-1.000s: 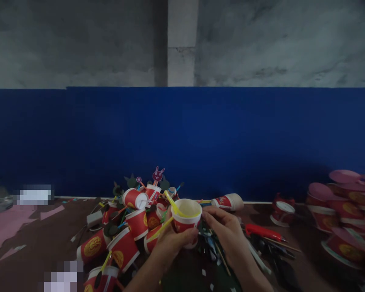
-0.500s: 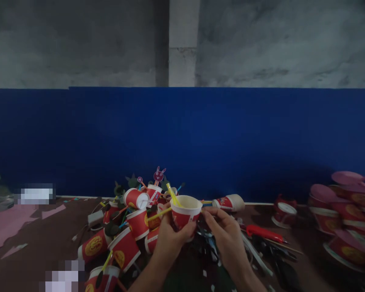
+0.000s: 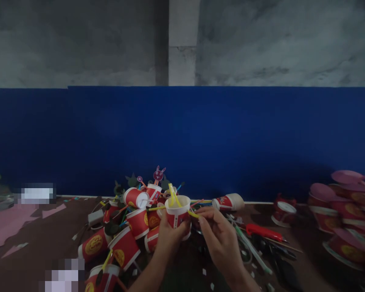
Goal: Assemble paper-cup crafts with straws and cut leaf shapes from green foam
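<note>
Since yellow straws [image 3: 171, 195] already stand in the red cup [image 3: 173, 220] your left hand [image 3: 169, 240] clamps, it looks partly done, while your right hand [image 3: 222, 239] pinches a yellow end [image 3: 194, 214] outside it.

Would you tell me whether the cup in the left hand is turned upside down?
No, the left hand holds the cup with its white rim and open mouth facing up.

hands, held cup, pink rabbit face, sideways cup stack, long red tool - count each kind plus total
hands, left hand and right hand: 2
held cup: 1
pink rabbit face: 1
sideways cup stack: 1
long red tool: 1
total: 6
</note>
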`<control>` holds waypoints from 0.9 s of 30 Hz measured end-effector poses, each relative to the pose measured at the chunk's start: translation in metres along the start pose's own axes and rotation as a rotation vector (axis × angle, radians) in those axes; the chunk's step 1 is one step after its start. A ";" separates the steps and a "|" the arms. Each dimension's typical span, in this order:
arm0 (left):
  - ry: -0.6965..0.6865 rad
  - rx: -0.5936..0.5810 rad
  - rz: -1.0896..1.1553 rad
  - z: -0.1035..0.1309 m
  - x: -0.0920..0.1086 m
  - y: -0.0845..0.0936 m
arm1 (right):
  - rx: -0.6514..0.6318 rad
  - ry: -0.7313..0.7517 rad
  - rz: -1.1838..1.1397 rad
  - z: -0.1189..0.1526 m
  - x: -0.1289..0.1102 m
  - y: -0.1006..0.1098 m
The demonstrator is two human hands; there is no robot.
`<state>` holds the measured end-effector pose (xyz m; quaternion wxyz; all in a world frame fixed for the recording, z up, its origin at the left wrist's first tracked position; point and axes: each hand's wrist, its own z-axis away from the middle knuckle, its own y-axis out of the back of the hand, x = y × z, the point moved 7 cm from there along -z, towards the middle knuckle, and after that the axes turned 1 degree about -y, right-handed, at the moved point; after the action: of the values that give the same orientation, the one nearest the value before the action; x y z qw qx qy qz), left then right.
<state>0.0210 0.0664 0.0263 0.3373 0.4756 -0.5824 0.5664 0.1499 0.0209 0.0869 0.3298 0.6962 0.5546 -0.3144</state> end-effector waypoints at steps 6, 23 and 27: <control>-0.021 -0.070 -0.040 -0.003 0.005 0.000 | -0.037 0.017 -0.029 -0.006 0.001 0.011; -0.245 -0.441 -0.428 0.019 0.018 -0.027 | 0.003 -0.132 0.406 -0.012 0.003 0.027; -0.248 -0.474 -0.391 0.021 0.022 -0.029 | -0.007 -0.106 0.363 -0.013 0.000 0.026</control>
<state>0.0438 0.0448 0.0536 0.4676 0.5521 -0.6321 0.2775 0.1765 0.0269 0.0975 0.4123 0.7663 0.4026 -0.2841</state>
